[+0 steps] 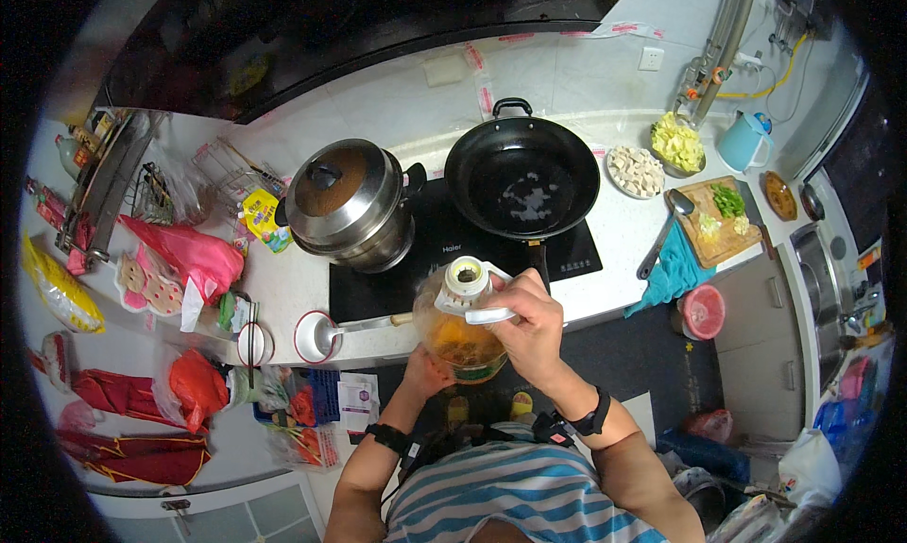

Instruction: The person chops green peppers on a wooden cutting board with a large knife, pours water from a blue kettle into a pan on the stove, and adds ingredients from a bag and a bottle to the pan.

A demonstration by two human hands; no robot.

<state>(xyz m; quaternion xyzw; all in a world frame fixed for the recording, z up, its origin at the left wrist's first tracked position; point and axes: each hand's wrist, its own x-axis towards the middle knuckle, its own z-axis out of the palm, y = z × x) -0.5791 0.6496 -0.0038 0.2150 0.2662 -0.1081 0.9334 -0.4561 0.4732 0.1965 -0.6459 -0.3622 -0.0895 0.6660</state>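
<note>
A large clear plastic jug of golden cooking oil (464, 334) is held upright before my body, its mouth uncapped. My right hand (528, 323) grips the white handle by the neck, while my left hand (427, 373) supports the jug low on its left side. Just beyond it, a black wok (523, 167) rests on the black induction cooktop (375, 295), with a patch of whitish reflection or liquid at its bottom. To the wok's left stands a lidded stainless steel steamer pot (344, 203).
Right of the wok are a plate of diced tofu (635, 172), a bowl of chopped cabbage (677, 143), a steel ladle (666, 224) and a wooden cutting board (708, 245) with chopped green vegetable. A white enamel bowl (312, 336) with a utensil sits at the counter's front left.
</note>
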